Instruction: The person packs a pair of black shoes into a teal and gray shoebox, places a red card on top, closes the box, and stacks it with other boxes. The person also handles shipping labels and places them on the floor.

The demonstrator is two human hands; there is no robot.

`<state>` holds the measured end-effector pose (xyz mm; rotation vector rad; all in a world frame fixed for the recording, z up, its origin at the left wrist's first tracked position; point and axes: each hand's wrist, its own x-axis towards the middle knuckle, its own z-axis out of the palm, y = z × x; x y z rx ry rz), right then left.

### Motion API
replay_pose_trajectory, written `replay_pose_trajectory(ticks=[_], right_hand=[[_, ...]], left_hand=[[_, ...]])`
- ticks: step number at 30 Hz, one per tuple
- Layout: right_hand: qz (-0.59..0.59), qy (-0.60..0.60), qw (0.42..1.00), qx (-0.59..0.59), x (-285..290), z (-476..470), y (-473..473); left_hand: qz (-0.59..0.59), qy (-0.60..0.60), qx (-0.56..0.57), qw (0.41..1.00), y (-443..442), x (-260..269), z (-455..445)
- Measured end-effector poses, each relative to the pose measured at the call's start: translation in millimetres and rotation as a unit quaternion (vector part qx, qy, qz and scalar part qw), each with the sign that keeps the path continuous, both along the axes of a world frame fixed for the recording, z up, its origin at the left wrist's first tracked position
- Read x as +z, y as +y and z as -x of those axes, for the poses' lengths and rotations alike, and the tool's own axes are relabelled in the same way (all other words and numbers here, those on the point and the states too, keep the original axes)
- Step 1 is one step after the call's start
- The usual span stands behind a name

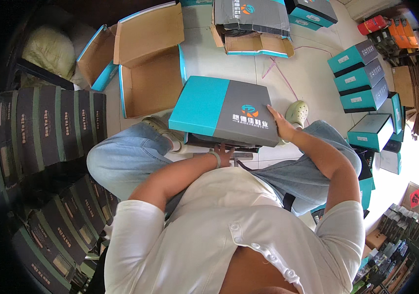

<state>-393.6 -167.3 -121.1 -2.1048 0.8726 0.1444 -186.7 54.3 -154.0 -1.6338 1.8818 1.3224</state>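
A teal-and-grey cardboard shoe box [202, 104] with a printed logo sits tilted between my knees, its lid on top. Below the lid's near edge, a dark strip of the box's lower part shows. My right hand [282, 125] grips the lid's right side, fingertips on the top and the palm along the edge. At the near side, my left hand [225, 156] has its fingers against the box just under the lid; whether they grip it is unclear. What the box holds is hidden by the lid.
An open teal carton [152, 86] and a worn carton [253, 22] stand on the tiled floor ahead. Stacked shoe boxes [360, 79] line the right; dark boxes [51, 125] line the left. Pink string [283, 75] lies near my green clog [297, 114].
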Motion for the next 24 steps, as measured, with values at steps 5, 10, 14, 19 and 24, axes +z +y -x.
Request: replay_pose_trajectory(ticks=[5,10,14,19,24], right_hand=[[-0.176,0.043,0.979,-0.093,-32.4,7.2,4.9],[-0.020,0.096,0.980,-0.175,-45.0,-17.7,37.8],[-0.102,0.163,0.953,-0.233,-84.7,-16.2,58.6],[-0.375,0.198,0.849,-0.317,-94.5,-2.1,65.7],[-0.527,0.193,0.758,-0.331,-93.9,-2.2,68.9]], left_hand=[[0.011,0.122,0.337,0.934,-9.4,81.5,-46.2],[0.299,-0.225,0.456,0.808,-19.3,37.3,-117.1],[0.048,-0.130,0.569,0.810,1.9,-48.5,-154.3],[-0.032,0.032,0.614,0.788,9.7,-74.4,-149.0],[-0.146,0.004,0.661,0.736,34.2,-112.5,-158.9]])
